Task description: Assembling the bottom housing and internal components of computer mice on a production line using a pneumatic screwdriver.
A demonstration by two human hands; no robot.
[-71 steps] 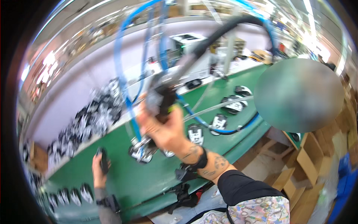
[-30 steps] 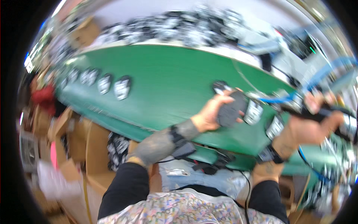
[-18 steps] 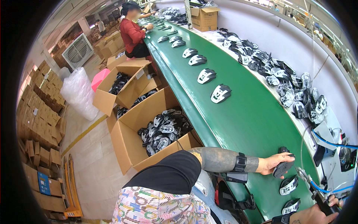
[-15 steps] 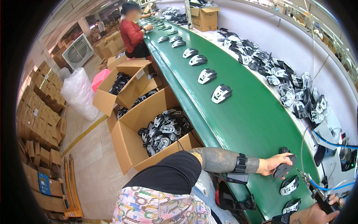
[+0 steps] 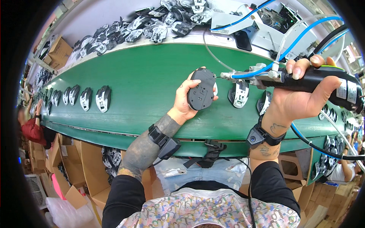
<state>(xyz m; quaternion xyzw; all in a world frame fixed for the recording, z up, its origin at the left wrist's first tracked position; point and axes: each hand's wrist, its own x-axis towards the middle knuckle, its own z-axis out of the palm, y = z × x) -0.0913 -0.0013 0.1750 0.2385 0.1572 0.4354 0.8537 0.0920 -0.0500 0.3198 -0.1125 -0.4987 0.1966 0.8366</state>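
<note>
My left hand (image 5: 181,100) grips a computer mouse (image 5: 201,91) above the green belt, its black underside with small holes facing up. The thumb lies on that underside; the other fingers are mostly hidden beneath. My right hand (image 5: 294,95) is wrapped round the thick black handle of a powered screwdriver (image 5: 313,78), held nearly level. Its thin metal bit points left and reaches the upper right edge of the mouse; whether it touches a screw is too small to tell. White-and-black mouse shells (image 5: 239,95) lie on the belt just under the screwdriver's nose.
The green conveyor belt (image 5: 152,72) carries more mouse shells (image 5: 103,98) at left. Along its far side lie a heap of shells (image 5: 157,32), a dark phone (image 5: 243,40) and a white machine (image 5: 281,38). Blue hoses (image 5: 304,35) loop over the screwdriver. Cartons (image 5: 91,167) stand nearby; co-workers sit at both ends.
My view has swung to the right, facing the belt squarely. The mouse and the screwdriver have come together: the bit, apart from the mouse before, now reaches its edge.
</note>
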